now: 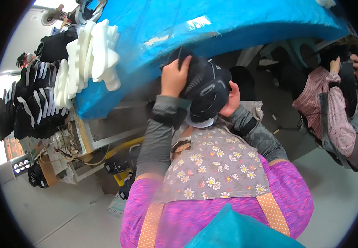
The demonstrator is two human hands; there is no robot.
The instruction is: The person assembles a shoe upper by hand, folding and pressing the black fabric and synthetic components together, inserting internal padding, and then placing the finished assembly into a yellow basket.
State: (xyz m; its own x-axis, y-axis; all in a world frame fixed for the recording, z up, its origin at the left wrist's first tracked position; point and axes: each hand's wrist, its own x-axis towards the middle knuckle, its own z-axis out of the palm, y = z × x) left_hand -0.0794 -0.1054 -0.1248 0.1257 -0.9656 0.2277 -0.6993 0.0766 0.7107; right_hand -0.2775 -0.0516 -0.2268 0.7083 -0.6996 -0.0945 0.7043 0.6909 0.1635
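Note:
In front of my chest I hold up what looks like a black shoe upper (208, 84), with textured panels, a grey oval outline and a rounded white part at its lower end. My left hand (174, 78) grips its upper left side, the thumb on top and the other fingers mostly hidden behind. On the lower right side my right hand (232, 99) is closed around the edge, its fingers partly out of sight. Both hands are just off the near edge of a blue-covered table (245, 25).
White foot-shaped foam pieces (100, 53) stand stacked on the table's left end. Beside them are rows of black pieces with white strips (38, 99). A drawer unit (104, 128) and a yellow bin (123, 153) sit below. At the right another person (328, 103) handles something black.

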